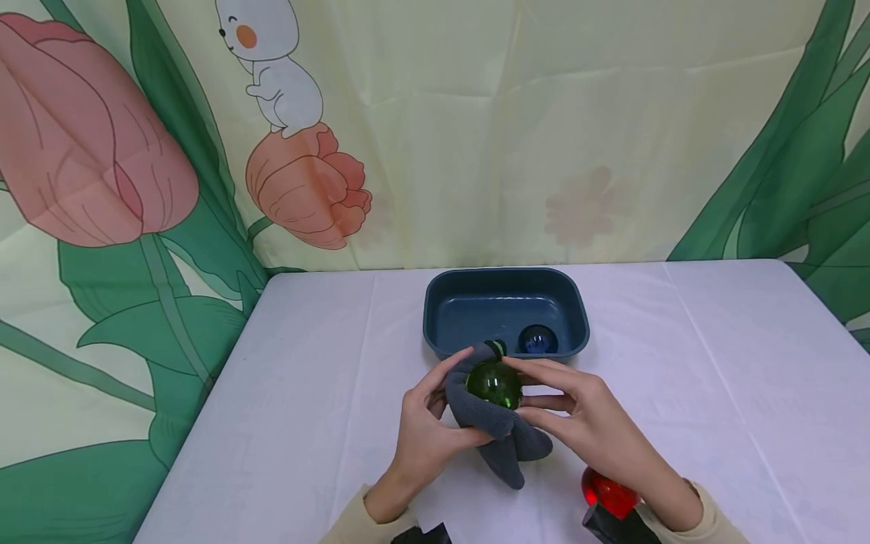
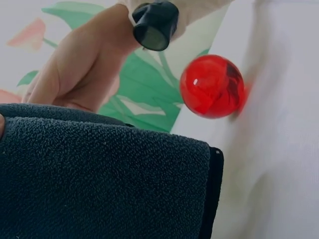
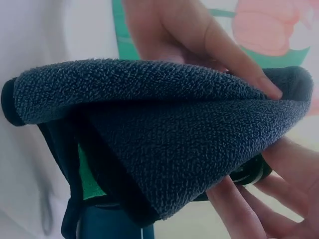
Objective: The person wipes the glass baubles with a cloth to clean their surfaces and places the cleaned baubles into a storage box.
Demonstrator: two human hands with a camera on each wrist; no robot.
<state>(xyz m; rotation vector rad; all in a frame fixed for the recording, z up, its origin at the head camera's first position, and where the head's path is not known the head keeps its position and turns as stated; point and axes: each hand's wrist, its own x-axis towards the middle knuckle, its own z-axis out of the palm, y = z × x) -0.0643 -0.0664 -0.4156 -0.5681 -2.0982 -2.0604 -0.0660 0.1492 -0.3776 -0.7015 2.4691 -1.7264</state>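
A clear green ball (image 1: 494,384) sits nestled in a dark grey terry cloth (image 1: 503,453) above the table. My left hand (image 1: 435,434) grips the cloth from the left, its thumb across the near fold. From the other side, my right hand (image 1: 587,400) pinches the ball between thumb and fingertips. In the right wrist view, the cloth (image 3: 189,134) hangs folded with dark edging and a bit of green underside, hiding most of the ball. The cloth (image 2: 99,174) also fills the lower left wrist view.
Just beyond my hands stands a dark blue bin (image 1: 503,278) with a clear blue ball (image 1: 538,340) in its near right corner. A clear red ball (image 1: 605,491) lies on the white table (image 1: 285,453) beside my right wrist. A printed curtain (image 1: 462,151) hangs behind the table.
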